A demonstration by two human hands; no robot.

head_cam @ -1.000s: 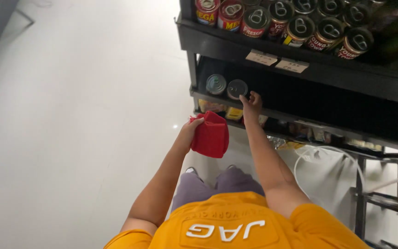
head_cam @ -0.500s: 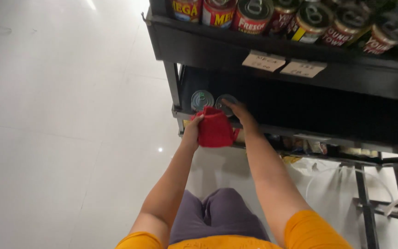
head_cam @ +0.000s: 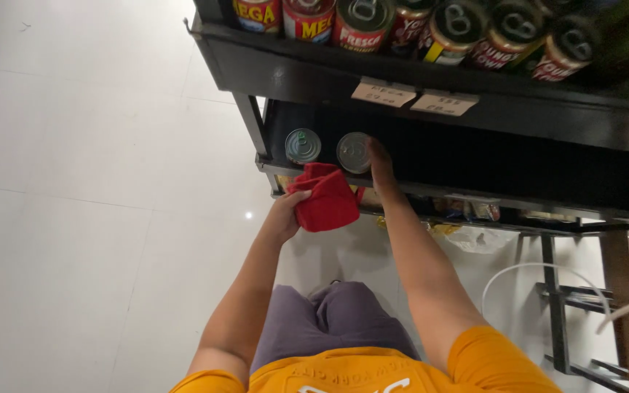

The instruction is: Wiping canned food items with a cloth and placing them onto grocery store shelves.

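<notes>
Nearest, the left hand [head_cam: 283, 217] is seen clenched in a grip around a bunched red cloth [head_cam: 327, 197], held just below the front edge of the black metal lower shelf [head_cam: 431, 191], near its left corner. Against half a second ago, the cloth has dropped slightly off the shelf lip and now sits apart from the cans instead of covering them.

The right hand [head_cam: 380, 161] has been pushed further in over the shelf edge; its fingers are laid against the right side of a round silver-topped can [head_cam: 354, 151]. Whether a full grip is closed on the can cannot be told; only touching is shown. A second silver-topped can [head_cam: 303, 145] stands just left of it, close to the left upright post [head_cam: 252, 124], untouched. The reading: cloth work is paused and the can is being handled or shifted.

Room: the lower shelf is dark and open to the right of the two cans, so sliding rightward looks free. Leftward is tight against the post. Overhead clearance is limited by the upper shelf with paper price tags [head_cam: 414, 97] and a row of red-labelled tins [head_cam: 362, 25]. White tiled floor [head_cam: 96, 182] lies open on the left.
</notes>
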